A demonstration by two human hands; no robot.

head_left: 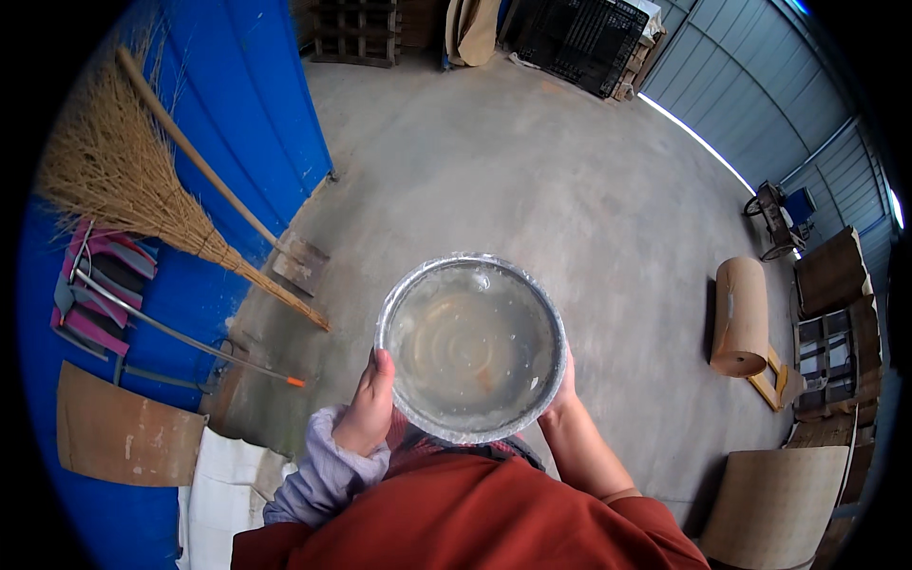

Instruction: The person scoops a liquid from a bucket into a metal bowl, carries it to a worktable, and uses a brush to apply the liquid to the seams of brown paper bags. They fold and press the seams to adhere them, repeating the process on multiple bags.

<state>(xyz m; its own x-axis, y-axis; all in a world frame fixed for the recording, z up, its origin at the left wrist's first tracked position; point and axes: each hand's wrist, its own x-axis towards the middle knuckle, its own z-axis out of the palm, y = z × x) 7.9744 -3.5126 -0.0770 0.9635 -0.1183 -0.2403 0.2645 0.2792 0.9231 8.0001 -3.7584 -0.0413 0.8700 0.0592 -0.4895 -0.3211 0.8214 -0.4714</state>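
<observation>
Between my two hands I carry a round metal basin [384, 332] in front of my body, above the concrete floor. Cloudy water [461, 347] fills much of it, with a few bubbles on the surface. My left hand [369, 407] grips the basin's left side, thumb up against the rim. On the opposite side my right hand [562, 391] holds the wall; most of its fingers are hidden behind and under the basin.
A twig broom [161, 190] and a wooden-handled shovel [306, 266] lean on the blue wall [275, 85] at left. Brown paper rolls [740, 318] stand at right, near a yellow pallet jack [774, 380]. A cart [781, 218] and black pallets [579, 43] are farther off.
</observation>
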